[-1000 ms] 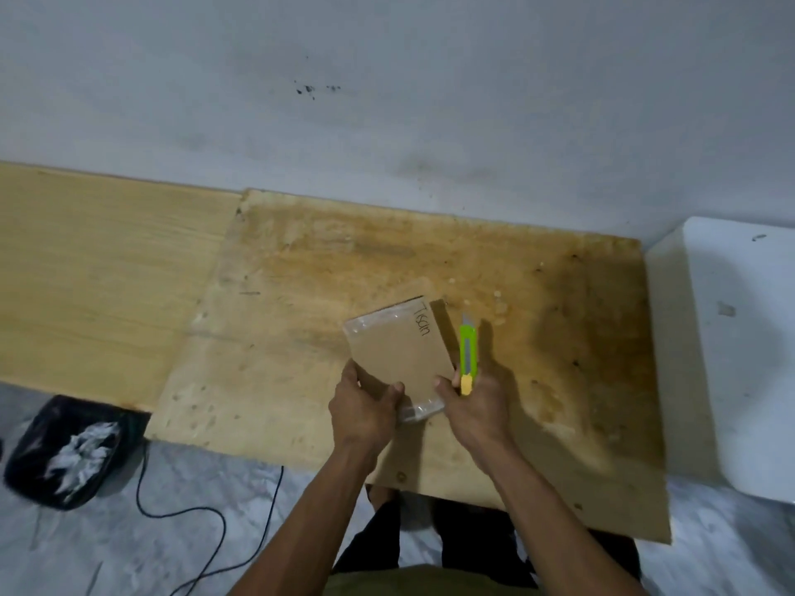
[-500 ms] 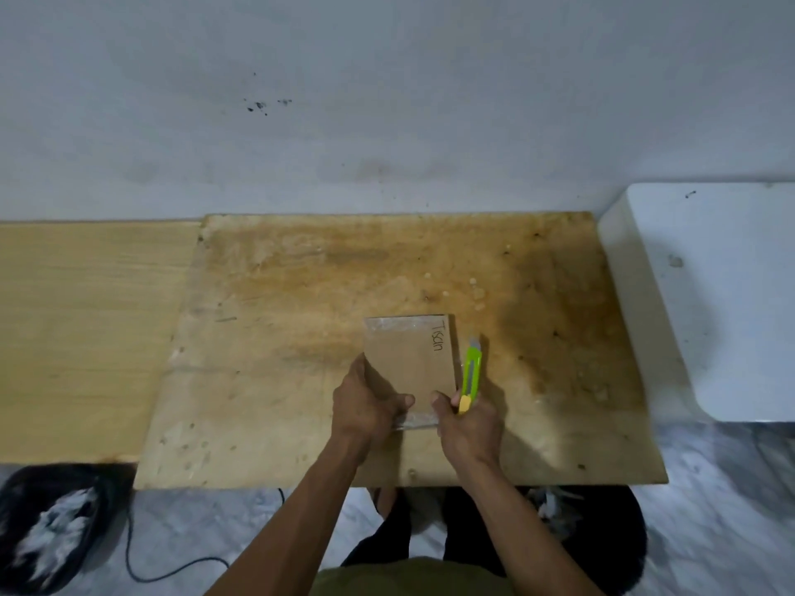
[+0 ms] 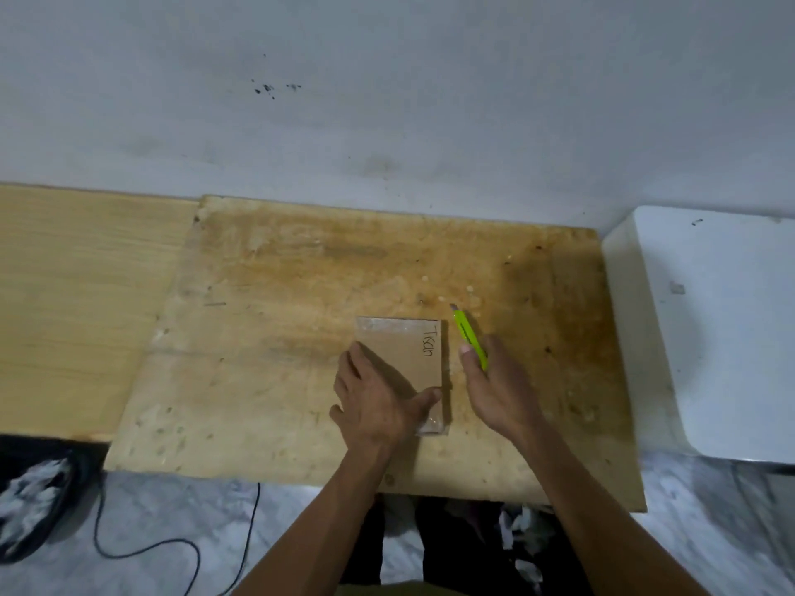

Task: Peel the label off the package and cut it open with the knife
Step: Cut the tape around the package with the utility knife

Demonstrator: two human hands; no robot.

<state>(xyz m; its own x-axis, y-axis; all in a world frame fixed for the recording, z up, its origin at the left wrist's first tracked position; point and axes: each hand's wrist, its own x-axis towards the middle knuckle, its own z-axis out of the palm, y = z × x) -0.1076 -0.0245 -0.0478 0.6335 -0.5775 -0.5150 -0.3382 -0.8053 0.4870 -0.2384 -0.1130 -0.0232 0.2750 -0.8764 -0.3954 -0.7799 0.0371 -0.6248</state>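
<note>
Head view looks down on a stained plywood desk [image 3: 301, 337] set against a scuffed white wall [image 3: 387, 101]; a paler wood panel [image 3: 77, 303] adjoins it left, a white block [image 3: 722, 329] right; the brown package [image 3: 404, 354] lies flat near the front edge; the left hand [image 3: 378, 402] presses it with spread fingers; the right hand [image 3: 494, 380] grips the green knife [image 3: 469, 337] just beside it; marbled floor [image 3: 172, 522], black cable [image 3: 142, 548] and a dark bin [image 3: 34, 509] below.

Brown package [image 3: 400, 350] – black lettering, lime-green knife [image 3: 469, 339], stained yellow-brown board [image 3: 301, 294]
</note>
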